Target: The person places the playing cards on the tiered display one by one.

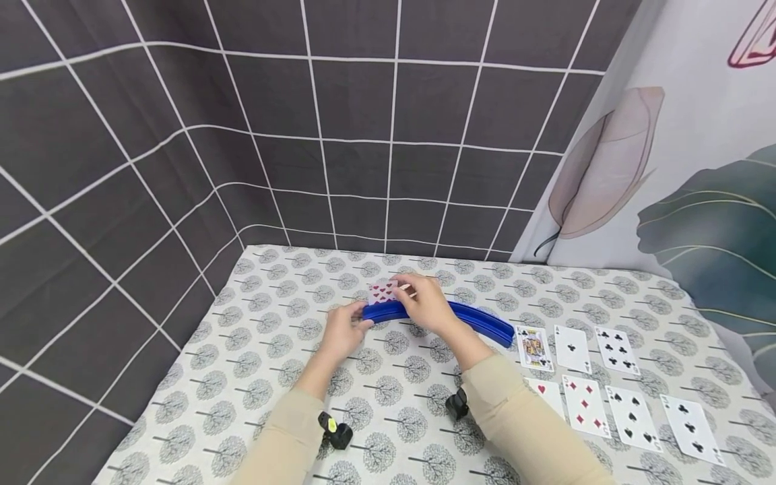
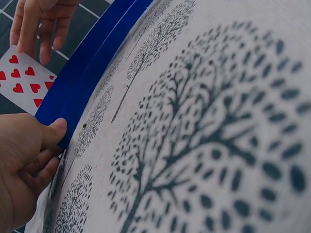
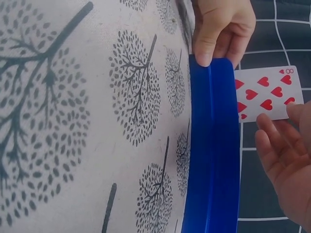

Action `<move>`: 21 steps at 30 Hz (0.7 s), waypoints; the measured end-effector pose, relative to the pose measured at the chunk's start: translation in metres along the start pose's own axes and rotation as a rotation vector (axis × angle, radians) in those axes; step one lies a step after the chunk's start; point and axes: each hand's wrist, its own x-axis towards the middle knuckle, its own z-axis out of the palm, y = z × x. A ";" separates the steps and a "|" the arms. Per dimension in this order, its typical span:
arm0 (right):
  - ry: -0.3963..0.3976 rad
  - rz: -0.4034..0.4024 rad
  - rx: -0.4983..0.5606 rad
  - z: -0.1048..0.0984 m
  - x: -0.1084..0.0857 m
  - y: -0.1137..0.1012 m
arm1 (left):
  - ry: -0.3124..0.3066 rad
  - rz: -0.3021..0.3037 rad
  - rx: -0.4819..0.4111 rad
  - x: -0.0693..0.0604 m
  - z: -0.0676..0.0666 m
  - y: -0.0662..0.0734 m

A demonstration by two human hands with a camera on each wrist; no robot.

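A curved blue card holder (image 1: 481, 323) lies across the patterned cloth. Its left end is gripped by my left hand (image 1: 343, 330), with the thumb (image 2: 57, 130) on the near face. An eight of hearts (image 3: 267, 92) stands upright in the holder near that end, its lower part hidden by the blue wall (image 2: 90, 58). My right hand (image 1: 424, 303) pinches the card's upper right corner, the thumb on its printed face. In the right wrist view, the other fingers (image 3: 272, 141) lie by the card's side edge.
Face-up cards lie in two rows to the right: a king of clubs (image 1: 533, 348), ace of clubs (image 1: 572, 357) and six of clubs (image 1: 617, 350) behind, several more in front. My right sleeve (image 1: 515, 411) partly covers a heart card (image 1: 548, 394). A dark gridded curtain (image 1: 358, 168) hangs behind the table.
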 end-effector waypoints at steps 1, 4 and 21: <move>-0.001 0.004 0.002 -0.001 -0.001 0.000 | -0.001 0.002 0.000 0.000 0.000 0.000; -0.006 0.020 0.031 -0.003 -0.002 0.000 | 0.005 0.003 0.006 0.000 0.001 -0.001; 0.018 0.095 0.112 -0.026 -0.023 0.006 | 0.017 0.008 0.014 -0.004 0.000 0.005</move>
